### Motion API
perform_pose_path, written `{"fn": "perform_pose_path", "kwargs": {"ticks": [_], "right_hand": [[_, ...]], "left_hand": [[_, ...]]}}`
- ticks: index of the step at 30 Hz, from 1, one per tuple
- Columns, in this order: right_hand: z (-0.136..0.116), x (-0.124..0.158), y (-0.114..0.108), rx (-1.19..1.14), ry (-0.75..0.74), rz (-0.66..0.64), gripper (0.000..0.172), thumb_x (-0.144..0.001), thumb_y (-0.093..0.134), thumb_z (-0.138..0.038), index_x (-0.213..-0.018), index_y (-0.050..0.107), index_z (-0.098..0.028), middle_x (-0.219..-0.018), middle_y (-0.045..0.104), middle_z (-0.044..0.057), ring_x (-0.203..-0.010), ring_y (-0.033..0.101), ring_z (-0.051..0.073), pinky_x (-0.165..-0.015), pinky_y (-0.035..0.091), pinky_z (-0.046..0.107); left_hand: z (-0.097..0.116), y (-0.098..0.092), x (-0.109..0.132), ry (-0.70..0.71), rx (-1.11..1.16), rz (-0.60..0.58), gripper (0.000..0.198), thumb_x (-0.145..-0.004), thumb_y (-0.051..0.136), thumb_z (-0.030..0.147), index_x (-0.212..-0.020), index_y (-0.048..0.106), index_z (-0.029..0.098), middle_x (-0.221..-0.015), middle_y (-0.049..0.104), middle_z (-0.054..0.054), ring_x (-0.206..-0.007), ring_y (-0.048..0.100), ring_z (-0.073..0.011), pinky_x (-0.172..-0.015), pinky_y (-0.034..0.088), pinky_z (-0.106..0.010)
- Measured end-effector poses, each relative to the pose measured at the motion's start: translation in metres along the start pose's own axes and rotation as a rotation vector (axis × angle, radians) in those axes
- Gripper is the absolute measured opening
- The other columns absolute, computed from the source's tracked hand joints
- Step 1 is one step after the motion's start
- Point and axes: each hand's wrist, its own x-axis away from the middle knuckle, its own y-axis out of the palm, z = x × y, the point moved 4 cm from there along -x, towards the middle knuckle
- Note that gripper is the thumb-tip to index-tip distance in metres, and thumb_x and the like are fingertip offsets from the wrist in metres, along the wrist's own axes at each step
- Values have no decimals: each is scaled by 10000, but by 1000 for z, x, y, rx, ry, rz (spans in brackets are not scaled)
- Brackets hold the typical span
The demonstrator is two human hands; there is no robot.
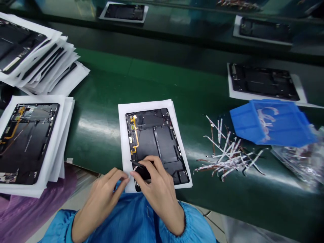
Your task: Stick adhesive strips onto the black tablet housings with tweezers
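Note:
An opened tablet body [157, 141] lies on a white sheet [149, 105] on the green belt, with an orange flex cable [136, 133] along its left side. My right hand [158, 189] rests on the tablet's near end, fingers pinched round thin black tweezers [138, 164]. My left hand [106, 195] is beside it at the sheet's near left corner, fingertips pinched on a small pale piece [132, 172] that I cannot make out.
Stacks of tablets on white sheets lie at the left [27, 141] and far left [32, 54]. A pile of thin flex strips [227, 152], a tipped blue bin [273, 121] and a clear bag [301, 158] sit at the right. More tablets [263, 81] lie further along the belt.

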Motion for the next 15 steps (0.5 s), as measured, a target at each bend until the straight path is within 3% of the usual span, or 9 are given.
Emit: {"fn": "perform_pose_path", "kwargs": {"ticks": [3,8,15], "right_hand": [[-2,-1,1,45,-44,-16,69,-943,593,-244,-971,644,-206,-1009,636,54,-742,687,192,-656,528,306],[-1,-3,4,52,-84,18,160,-965,479,-150,-949,628,-206,-948,640,46,-702,669,176,-626,490,283],[0,1,4,51,-106,70,134,-995,501,-264,-1026,614,-198,-993,637,53,-695,666,176,-616,481,289]], "left_hand": [[1,3,4,-19,-24,-29,220,-1024,425,363,-961,607,256,-898,640,10,-734,622,-154,-666,458,-271],[-4,5,6,-64,19,-50,198,-1017,452,365,-957,606,257,-903,646,18,-742,609,-145,-693,456,-271],[-3,10,6,-89,43,2,197,-1007,483,374,-945,625,253,-900,638,27,-728,584,-122,-697,444,-252]]}}
